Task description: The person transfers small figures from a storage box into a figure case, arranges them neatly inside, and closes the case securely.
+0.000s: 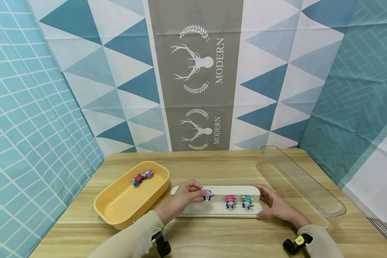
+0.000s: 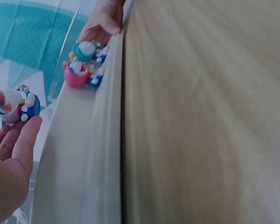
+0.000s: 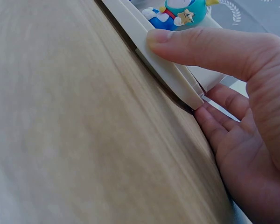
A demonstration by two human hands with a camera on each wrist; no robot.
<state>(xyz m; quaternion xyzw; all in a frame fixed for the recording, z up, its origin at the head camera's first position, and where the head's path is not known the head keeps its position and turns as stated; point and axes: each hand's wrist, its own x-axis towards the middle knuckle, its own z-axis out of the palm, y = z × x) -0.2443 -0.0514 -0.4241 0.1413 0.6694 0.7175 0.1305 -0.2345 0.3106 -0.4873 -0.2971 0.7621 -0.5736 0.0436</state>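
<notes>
My left hand (image 1: pixel 187 195) pinches a small figurine with a white hood and blue body (image 2: pixel 19 106) between thumb and fingers, above the left half of a cream display stand (image 1: pixel 209 212). On the stand's right half, a pink-hooded figurine (image 1: pixel 230 202) and a teal-hooded figurine (image 1: pixel 247 202) stand side by side, facing front. With thumb at the front edge and fingers behind, my right hand (image 1: pixel 275 204) grips the stand's right end. In the right wrist view, the thumb (image 3: pixel 161 38) lies on the stand's cream rim, close below the teal-hooded figurine.
A yellow bin (image 1: pixel 116 200) sits at the left, with red, blue and purple figurines (image 1: pixel 142 177) at its far end. At the right a long clear plastic cover (image 1: pixel 303 179) lies on the wooden table (image 1: pixel 232 236). Patterned cloth (image 1: pixel 200 107) hangs behind the table.
</notes>
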